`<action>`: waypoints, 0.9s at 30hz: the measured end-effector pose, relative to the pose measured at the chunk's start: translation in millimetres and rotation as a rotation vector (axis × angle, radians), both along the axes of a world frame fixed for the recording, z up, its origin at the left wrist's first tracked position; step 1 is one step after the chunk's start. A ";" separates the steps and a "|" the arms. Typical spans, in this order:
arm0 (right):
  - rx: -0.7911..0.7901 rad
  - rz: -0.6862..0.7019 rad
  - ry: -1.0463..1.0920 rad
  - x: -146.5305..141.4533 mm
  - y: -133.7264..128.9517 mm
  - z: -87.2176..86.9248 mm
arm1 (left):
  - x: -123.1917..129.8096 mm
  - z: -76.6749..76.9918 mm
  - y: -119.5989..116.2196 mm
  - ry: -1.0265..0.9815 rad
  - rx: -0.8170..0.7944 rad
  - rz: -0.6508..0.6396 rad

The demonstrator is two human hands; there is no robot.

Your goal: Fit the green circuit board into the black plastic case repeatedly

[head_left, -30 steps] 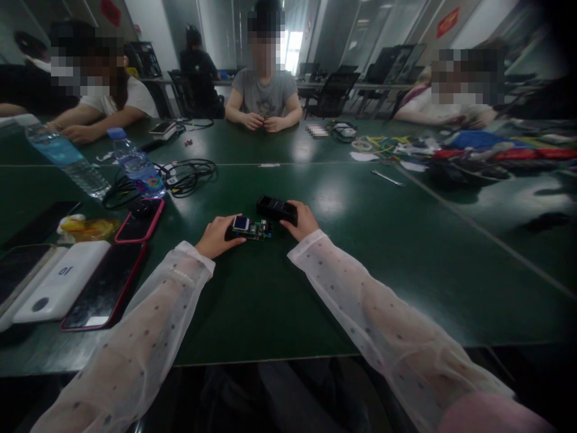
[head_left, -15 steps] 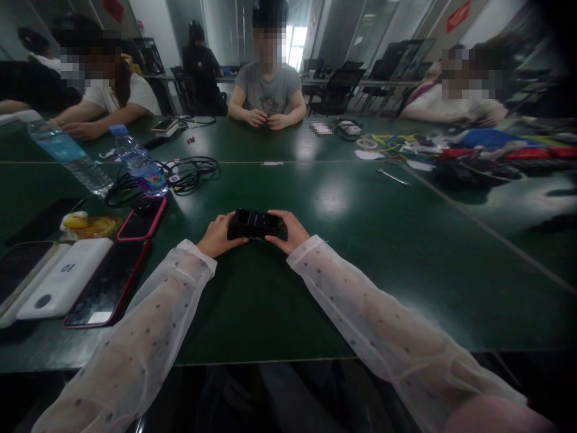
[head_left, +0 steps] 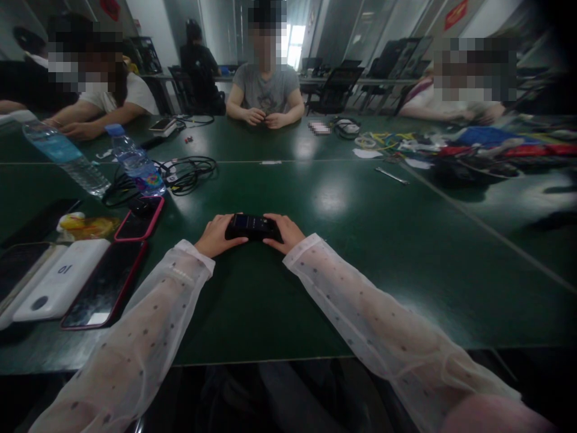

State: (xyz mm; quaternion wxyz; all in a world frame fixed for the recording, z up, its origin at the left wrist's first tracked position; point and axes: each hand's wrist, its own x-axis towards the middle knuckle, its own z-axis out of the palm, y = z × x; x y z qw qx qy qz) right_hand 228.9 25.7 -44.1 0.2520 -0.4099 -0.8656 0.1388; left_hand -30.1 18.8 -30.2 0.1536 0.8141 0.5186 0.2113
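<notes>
A small black device (head_left: 255,227) with a dark screen is at the middle of the green table (head_left: 252,300). My left hand (head_left: 217,236) grips its left end, the thumb along the near edge. Round its right end my right hand (head_left: 285,233) is closed, thumb also on the near side. The fingertips behind the device are partly hidden. Sheer white sleeves with dark dots cover both forearms.
At the left lie a red-edged phone (head_left: 106,285), a white power bank (head_left: 62,279) and a pink-cased phone (head_left: 140,219). Behind them are two water bottles (head_left: 135,161) and coiled black cables (head_left: 193,175). A wrench (head_left: 391,175) lies right. People sit across the table.
The device has tilted slightly and sits a little lower, still between both hands. My right hand has shifted slightly left with it. The whole view has moved slightly.
</notes>
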 end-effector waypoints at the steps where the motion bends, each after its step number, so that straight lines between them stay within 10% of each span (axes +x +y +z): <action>1: -0.002 0.003 -0.006 0.2 0.2 -0.2 | 0.0 -0.1 0.0 -0.002 0.001 0.003; 27: 0.007 0.000 -0.031 0.0 -0.9 -1.1 | -2.8 6.3 -0.8 -0.227 -0.097 -0.060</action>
